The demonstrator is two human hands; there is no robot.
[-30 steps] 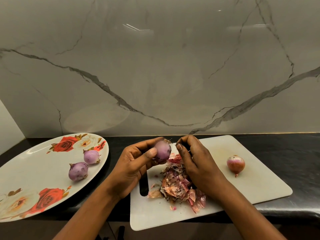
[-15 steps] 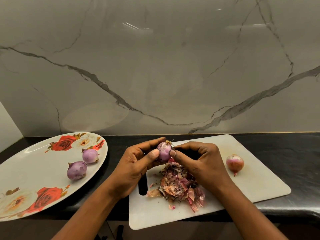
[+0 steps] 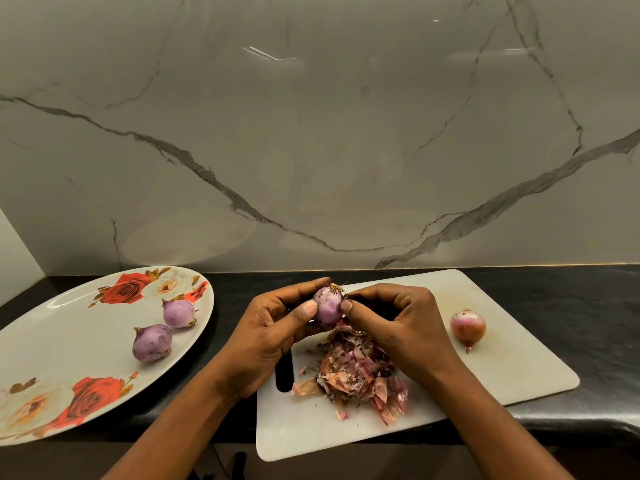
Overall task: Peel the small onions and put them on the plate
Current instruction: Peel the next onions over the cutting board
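Note:
My left hand (image 3: 273, 330) grips a small purple peeled onion (image 3: 327, 308) between thumb and fingers, above the white cutting board (image 3: 512, 368). My right hand (image 3: 398, 320) pinches the same onion from the right, thumb on its side and fingertips at its rooty top. A pile of onion skins (image 3: 353, 372) lies on the board under my hands. One unpeeled reddish onion (image 3: 468, 327) sits on the board to the right. Two peeled purple onions (image 3: 152, 342) (image 3: 179, 313) lie on the rose-patterned plate (image 3: 62, 327) at the left.
The board and plate rest on a dark counter (image 3: 571, 299) against a marble-look wall (image 3: 311, 133). The board has a handle slot (image 3: 284, 374) near my left wrist. The counter's front edge (image 3: 554, 427) runs just below the board.
My right hand rose from the skin pile to the onion and now pinches it at the top and side. The left hand lifted the onion slightly.

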